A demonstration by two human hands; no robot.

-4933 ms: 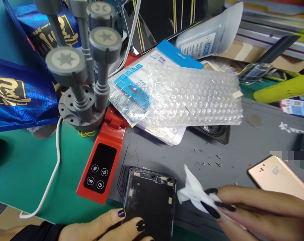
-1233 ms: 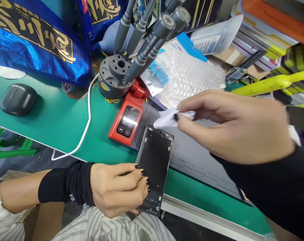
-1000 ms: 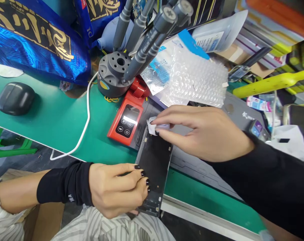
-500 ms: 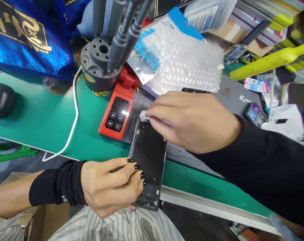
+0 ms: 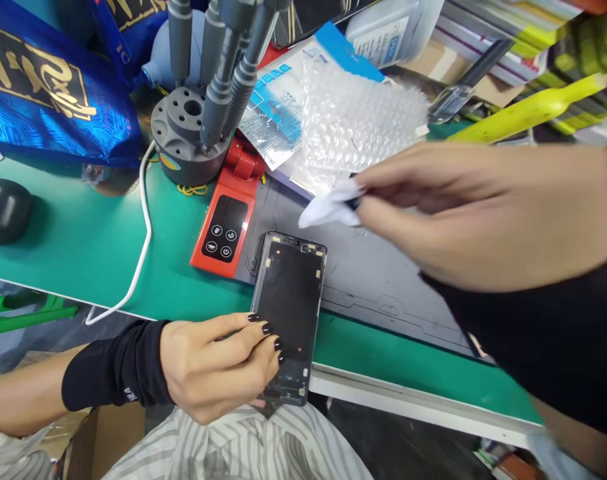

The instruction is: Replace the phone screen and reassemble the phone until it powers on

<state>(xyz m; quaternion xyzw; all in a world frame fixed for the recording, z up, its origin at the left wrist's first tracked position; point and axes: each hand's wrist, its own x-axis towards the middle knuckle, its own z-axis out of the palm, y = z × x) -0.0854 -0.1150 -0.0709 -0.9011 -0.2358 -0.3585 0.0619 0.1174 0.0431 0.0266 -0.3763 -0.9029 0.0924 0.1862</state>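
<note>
A black phone frame (image 5: pixel 291 293) lies half on the grey work mat (image 5: pixel 378 280), its near end jutting over the table edge. My left hand (image 5: pixel 218 363) grips that near end, fingers curled over the left side. My right hand (image 5: pixel 483 207) hovers above the mat to the right of the frame's top, pinching a small white wipe (image 5: pixel 328 207) between thumb and fingers. The wipe hangs clear of the frame.
A red control unit (image 5: pixel 223 223) adjoins the mat's left edge. Behind it stand a grey screwdriver holder (image 5: pixel 186 133), bubble wrap (image 5: pixel 358 120) and blue bags (image 5: pixel 48 100). A white cable (image 5: pixel 141 220) crosses the green mat (image 5: pixel 83 247). A black case (image 5: pixel 3 210) sits far left.
My right hand has lifted the wipe off the frame's top edge and drawn up and to the right. My left hand stays on the frame's near end.
</note>
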